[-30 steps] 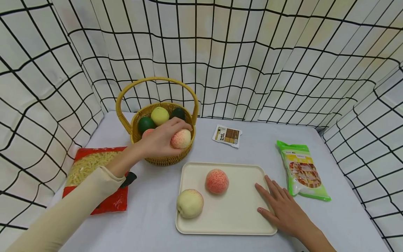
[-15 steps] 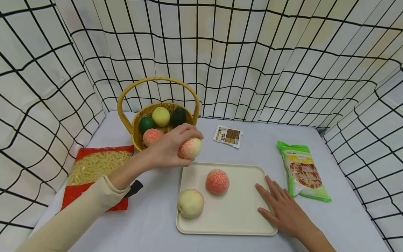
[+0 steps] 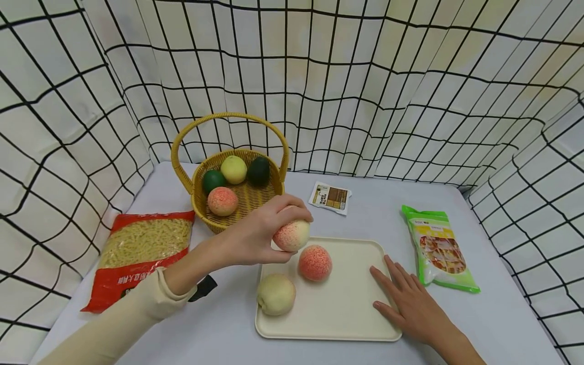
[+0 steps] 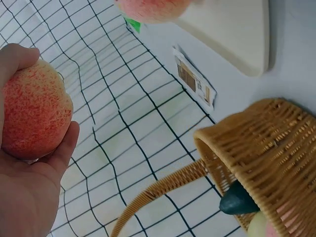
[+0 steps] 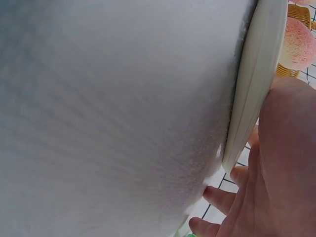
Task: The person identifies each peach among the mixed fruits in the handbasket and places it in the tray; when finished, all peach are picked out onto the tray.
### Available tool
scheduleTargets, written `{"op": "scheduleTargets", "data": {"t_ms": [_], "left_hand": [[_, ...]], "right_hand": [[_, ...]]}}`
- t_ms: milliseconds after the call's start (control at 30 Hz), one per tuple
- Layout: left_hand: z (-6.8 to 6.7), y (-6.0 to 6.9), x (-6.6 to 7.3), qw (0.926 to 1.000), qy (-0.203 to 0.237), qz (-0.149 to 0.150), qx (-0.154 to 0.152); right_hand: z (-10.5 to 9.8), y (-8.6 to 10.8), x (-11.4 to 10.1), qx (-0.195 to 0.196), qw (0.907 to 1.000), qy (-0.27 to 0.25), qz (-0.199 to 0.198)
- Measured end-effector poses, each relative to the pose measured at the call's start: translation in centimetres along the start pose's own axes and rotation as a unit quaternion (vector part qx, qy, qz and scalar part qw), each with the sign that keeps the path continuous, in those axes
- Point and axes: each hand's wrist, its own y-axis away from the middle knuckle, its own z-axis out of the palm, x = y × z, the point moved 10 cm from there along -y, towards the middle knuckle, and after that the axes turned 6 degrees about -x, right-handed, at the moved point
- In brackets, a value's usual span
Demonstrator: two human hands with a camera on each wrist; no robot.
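Observation:
A pale peach with a pink-speckled side [image 3: 292, 236] is gripped by my left hand [image 3: 255, 230], held over the back left corner of a cream tray [image 3: 351, 304]. In the left wrist view the fingers curl round the same peach [image 4: 39, 111], whose speckled face shows. On the tray lie a red-pink peach [image 3: 315, 263] and a pale yellowish peach [image 3: 276, 294]. My right hand [image 3: 412, 301] rests with spread, straight fingers on the tray's right edge. Behind my left hand stands a wicker basket [image 3: 251, 198] holding a pink peach [image 3: 222, 201], a yellow-green fruit [image 3: 234, 170] and two dark green fruits [image 3: 258, 171].
A red bag of pasta [image 3: 146, 241] lies at the left, partly behind my left forearm. A small white and brown packet [image 3: 330, 197] lies at the back. On the right is a green packet [image 3: 440, 248]. Black-and-white grid walls [image 3: 328, 91] enclose the table.
My left hand has carried the peach from over the basket rightward and nearer, to above the tray's corner. More of the basket's inside now shows. The right hand stays where it was.

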Motion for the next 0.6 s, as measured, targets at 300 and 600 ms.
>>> {"op": "scheduleTargets", "data": {"t_ms": [300, 600], "left_hand": [[2.1, -0.1, 2.9, 0.999, -0.013, 0.036, -0.025], [5.7, -0.4, 4.6, 0.9954, -0.009, 0.046, -0.083]], "right_hand": [[-0.1, 0.0, 0.0, 0.003, 1.0, 0.001, -0.002], [0.1, 0.0, 0.0, -0.004, 1.0, 0.001, 0.004]]}}
